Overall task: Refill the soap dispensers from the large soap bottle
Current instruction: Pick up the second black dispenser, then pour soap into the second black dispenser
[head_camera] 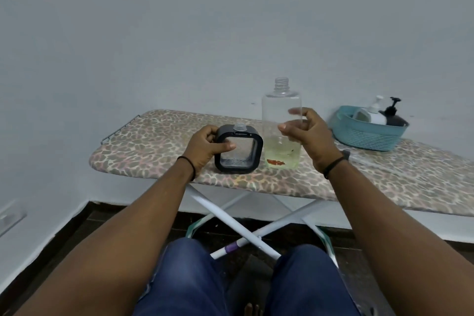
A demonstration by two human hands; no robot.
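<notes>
A square black-framed soap dispenser (239, 150) with a clear body and an uncapped threaded neck stands upright on the ironing board (154, 141). My left hand (205, 147) grips its left side, thumb across the front. To its right stands the large clear soap bottle (280, 108), uncapped, with a little yellowish soap at the bottom. My right hand (311, 136) is at the bottle's right side, fingers loosely curved beside and partly behind it; whether they touch it is unclear.
A teal basket (366, 134) at the board's far right holds a white pump dispenser (375, 113) and a black pump dispenser (392, 115). The wall runs close behind the board. White crossed legs stand below, in front of my knees.
</notes>
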